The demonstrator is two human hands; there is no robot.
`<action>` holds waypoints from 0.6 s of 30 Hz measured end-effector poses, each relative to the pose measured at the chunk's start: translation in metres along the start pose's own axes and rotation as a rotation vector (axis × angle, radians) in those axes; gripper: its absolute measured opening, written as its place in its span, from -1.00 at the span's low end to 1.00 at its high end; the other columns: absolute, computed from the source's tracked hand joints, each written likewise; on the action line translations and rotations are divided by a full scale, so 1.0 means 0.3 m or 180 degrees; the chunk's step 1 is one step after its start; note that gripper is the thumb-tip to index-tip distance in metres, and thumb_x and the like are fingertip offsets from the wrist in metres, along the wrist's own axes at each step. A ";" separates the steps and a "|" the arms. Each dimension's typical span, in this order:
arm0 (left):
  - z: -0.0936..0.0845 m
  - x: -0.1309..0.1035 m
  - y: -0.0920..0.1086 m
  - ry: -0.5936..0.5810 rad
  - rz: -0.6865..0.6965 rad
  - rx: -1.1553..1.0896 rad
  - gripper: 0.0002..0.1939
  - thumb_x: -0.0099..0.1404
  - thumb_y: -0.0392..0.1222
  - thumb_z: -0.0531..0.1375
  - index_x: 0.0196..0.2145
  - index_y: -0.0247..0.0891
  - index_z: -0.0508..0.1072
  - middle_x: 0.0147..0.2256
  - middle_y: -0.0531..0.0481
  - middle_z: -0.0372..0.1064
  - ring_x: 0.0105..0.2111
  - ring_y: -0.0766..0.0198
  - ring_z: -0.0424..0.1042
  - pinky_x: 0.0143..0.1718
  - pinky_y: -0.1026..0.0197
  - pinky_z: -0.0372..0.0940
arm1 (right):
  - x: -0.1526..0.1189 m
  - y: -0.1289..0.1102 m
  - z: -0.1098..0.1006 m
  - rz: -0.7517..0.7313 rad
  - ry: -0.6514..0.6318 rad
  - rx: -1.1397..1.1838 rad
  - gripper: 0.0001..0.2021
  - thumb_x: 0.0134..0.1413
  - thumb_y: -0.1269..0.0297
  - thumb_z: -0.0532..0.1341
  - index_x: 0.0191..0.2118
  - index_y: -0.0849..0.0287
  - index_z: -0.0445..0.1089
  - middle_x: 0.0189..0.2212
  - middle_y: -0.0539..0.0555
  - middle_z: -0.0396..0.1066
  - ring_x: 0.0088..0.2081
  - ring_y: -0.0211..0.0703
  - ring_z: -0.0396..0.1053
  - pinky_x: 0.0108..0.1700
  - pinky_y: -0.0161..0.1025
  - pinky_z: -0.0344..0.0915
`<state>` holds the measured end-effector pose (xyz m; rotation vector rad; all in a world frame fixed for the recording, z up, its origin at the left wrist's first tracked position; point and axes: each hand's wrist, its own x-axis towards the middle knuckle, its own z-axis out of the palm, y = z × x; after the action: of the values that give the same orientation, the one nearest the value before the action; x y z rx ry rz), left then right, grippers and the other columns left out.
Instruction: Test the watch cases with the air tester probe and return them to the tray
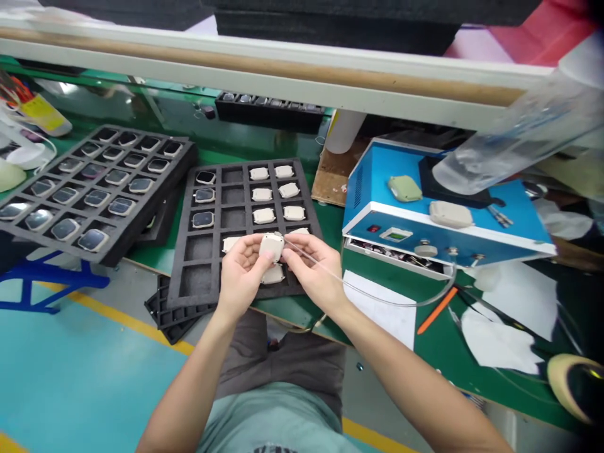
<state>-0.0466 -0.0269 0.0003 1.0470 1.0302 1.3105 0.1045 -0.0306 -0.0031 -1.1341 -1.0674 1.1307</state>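
Between my thumb and fingers, my left hand [243,270] grips a beige watch case [272,247], raised over the near part of a black foam tray [177,277]. My right hand [317,267] is closed at the case's right edge, pinching a thin clear tube [372,299]. That tube curves across to a fitting on a blue machine [406,236]. Its tip is too small to make out against the case. More beige cases [263,216] lie in the tray's right columns, and several dark-faced watches [203,219] sit in its left column.
On the left, a second foam tray [111,251] full of dark-faced watches stands higher. Atop the machine are a green case [404,188], a beige case [450,214] and a clear cylinder [514,145]. An orange stick [437,311] and white papers [500,336] lie at right. A shelf edge [264,72] crosses above.
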 end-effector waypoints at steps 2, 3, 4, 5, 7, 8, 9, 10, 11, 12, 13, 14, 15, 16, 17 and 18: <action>0.000 -0.004 -0.005 -0.0045 0.0022 0.0028 -0.56 0.20 -0.02 0.50 -0.08 -0.28 0.52 -0.17 -0.13 0.62 -0.21 0.20 0.60 -0.22 0.26 0.51 | -0.008 0.001 -0.001 -0.0047 0.0056 0.0040 -0.69 0.02 0.13 0.44 -0.12 0.13 0.58 -0.20 0.13 0.68 -0.17 -0.02 0.66 -0.12 -0.15 0.61; 0.000 -0.007 -0.006 -0.0065 0.0040 0.0048 -0.57 0.21 -0.02 0.50 -0.08 -0.27 0.52 -0.17 -0.13 0.61 -0.20 0.20 0.60 -0.21 0.26 0.51 | -0.013 0.002 -0.004 -0.0042 0.0063 0.0039 -0.69 0.00 0.13 0.46 -0.12 0.12 0.58 -0.19 0.13 0.68 -0.16 -0.02 0.66 -0.11 -0.14 0.61; 0.000 -0.010 -0.006 -0.0079 0.0059 0.0073 -0.57 0.21 -0.03 0.49 -0.08 -0.27 0.52 -0.16 -0.13 0.61 -0.20 0.20 0.60 -0.20 0.26 0.50 | -0.017 0.002 -0.008 -0.0024 0.0058 0.0024 -0.67 0.00 0.12 0.47 -0.12 0.12 0.58 -0.19 0.14 0.68 -0.16 -0.01 0.66 -0.10 -0.13 0.62; 0.001 -0.015 -0.005 -0.0079 0.0079 0.0102 -0.58 0.21 -0.04 0.49 -0.08 -0.27 0.51 -0.16 -0.13 0.61 -0.19 0.21 0.60 -0.18 0.26 0.49 | -0.020 0.002 -0.013 -0.0003 0.0043 0.0003 -0.66 -0.01 0.11 0.48 -0.12 0.12 0.58 -0.20 0.14 0.68 -0.16 -0.01 0.66 -0.10 -0.11 0.62; 0.003 -0.025 -0.002 -0.0080 0.0099 0.0173 -0.61 0.21 -0.08 0.48 -0.09 -0.28 0.51 -0.17 -0.12 0.60 -0.19 0.22 0.59 -0.16 0.27 0.47 | -0.022 -0.001 -0.024 0.0031 -0.0022 -0.0032 -0.64 -0.02 0.08 0.49 -0.13 0.13 0.57 -0.20 0.15 0.67 -0.17 0.00 0.66 -0.10 -0.09 0.62; 0.005 -0.030 -0.001 -0.0085 0.0099 0.0206 -0.62 0.21 -0.09 0.48 -0.10 -0.28 0.51 -0.18 -0.12 0.59 -0.19 0.22 0.58 -0.15 0.27 0.46 | -0.021 -0.003 -0.030 0.0049 -0.0064 -0.0039 -0.63 -0.03 0.06 0.50 -0.13 0.13 0.58 -0.20 0.15 0.67 -0.17 0.00 0.65 -0.10 -0.09 0.62; 0.007 -0.035 0.001 -0.0090 0.0099 0.0232 -0.62 0.22 -0.10 0.47 -0.10 -0.28 0.50 -0.18 -0.11 0.58 -0.19 0.23 0.58 -0.15 0.27 0.46 | -0.019 -0.005 -0.035 0.0075 -0.0107 -0.0042 -0.61 -0.05 0.04 0.52 -0.14 0.13 0.58 -0.21 0.15 0.67 -0.18 0.00 0.65 -0.12 -0.09 0.62; 0.009 -0.039 0.001 -0.0100 0.0101 0.0242 -0.63 0.22 -0.11 0.47 -0.10 -0.29 0.50 -0.19 -0.11 0.57 -0.20 0.23 0.57 -0.15 0.27 0.45 | -0.017 -0.006 -0.040 0.0105 -0.0147 -0.0043 -0.60 -0.07 0.02 0.53 -0.15 0.13 0.58 -0.22 0.15 0.67 -0.20 -0.01 0.64 -0.15 -0.10 0.62; 0.010 -0.042 0.001 -0.0113 0.0104 0.0231 -0.63 0.22 -0.11 0.46 -0.10 -0.29 0.49 -0.20 -0.11 0.57 -0.20 0.23 0.57 -0.16 0.26 0.45 | -0.014 -0.007 -0.043 0.0136 -0.0180 -0.0039 -0.59 -0.09 0.01 0.54 -0.16 0.13 0.58 -0.24 0.14 0.67 -0.22 -0.02 0.64 -0.18 -0.12 0.61; 0.010 -0.043 0.001 -0.0130 0.0108 0.0206 -0.63 0.22 -0.11 0.46 -0.10 -0.29 0.48 -0.20 -0.10 0.56 -0.21 0.24 0.56 -0.16 0.26 0.45 | -0.011 -0.007 -0.045 0.0168 -0.0206 -0.0031 -0.57 -0.11 0.00 0.55 -0.17 0.13 0.58 -0.26 0.13 0.66 -0.24 -0.04 0.63 -0.21 -0.14 0.61; 0.010 -0.043 0.000 -0.0144 0.0114 0.0180 -0.62 0.22 -0.11 0.45 -0.10 -0.29 0.47 -0.20 -0.10 0.55 -0.21 0.24 0.56 -0.17 0.26 0.44 | -0.007 -0.007 -0.047 0.0197 -0.0229 -0.0018 -0.56 -0.13 0.00 0.56 -0.17 0.14 0.58 -0.27 0.13 0.66 -0.25 -0.05 0.62 -0.23 -0.15 0.60; 0.009 -0.042 0.000 -0.0159 0.0123 0.0165 -0.62 0.21 -0.11 0.45 -0.10 -0.29 0.47 -0.21 -0.09 0.55 -0.22 0.25 0.55 -0.18 0.26 0.44 | -0.004 -0.007 -0.048 0.0225 -0.0256 0.0002 -0.56 -0.14 0.01 0.57 -0.16 0.14 0.58 -0.27 0.13 0.66 -0.26 -0.06 0.62 -0.24 -0.17 0.60; 0.008 -0.040 -0.001 -0.0168 0.0129 0.0166 -0.62 0.20 -0.12 0.46 -0.11 -0.28 0.46 -0.22 -0.08 0.54 -0.23 0.26 0.55 -0.18 0.27 0.44 | -0.001 -0.007 -0.048 0.0259 -0.0280 0.0034 -0.55 -0.16 0.02 0.57 -0.16 0.14 0.58 -0.27 0.12 0.66 -0.27 -0.07 0.61 -0.25 -0.17 0.59; 0.007 -0.038 -0.001 -0.0172 0.0128 0.0180 -0.62 0.19 -0.13 0.46 -0.13 -0.28 0.46 -0.24 -0.06 0.53 -0.24 0.27 0.54 -0.19 0.27 0.43 | 0.002 -0.008 -0.048 0.0305 -0.0300 0.0071 -0.54 -0.17 0.02 0.58 -0.16 0.14 0.58 -0.28 0.11 0.66 -0.29 -0.09 0.61 -0.26 -0.18 0.59; 0.005 -0.036 0.000 -0.0168 0.0118 0.0199 -0.62 0.17 -0.14 0.47 -0.15 -0.28 0.45 -0.26 -0.04 0.52 -0.26 0.28 0.53 -0.20 0.28 0.42 | 0.005 -0.012 -0.049 0.0360 -0.0318 0.0104 -0.53 -0.19 0.03 0.59 -0.15 0.14 0.57 -0.30 0.10 0.66 -0.32 -0.12 0.60 -0.26 -0.19 0.59; 0.003 -0.035 0.003 -0.0164 0.0095 0.0211 -0.62 0.14 -0.15 0.48 -0.17 -0.28 0.45 -0.28 -0.02 0.51 -0.29 0.29 0.51 -0.21 0.28 0.42 | 0.009 -0.017 -0.049 0.0419 -0.0338 0.0126 -0.52 -0.21 0.05 0.59 -0.15 0.14 0.57 -0.33 0.08 0.65 -0.36 -0.14 0.58 -0.27 -0.20 0.58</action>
<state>-0.0461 -0.0373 0.0012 1.1445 1.0287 1.2744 0.1200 -0.0299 0.0005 -1.1366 -1.0590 1.3228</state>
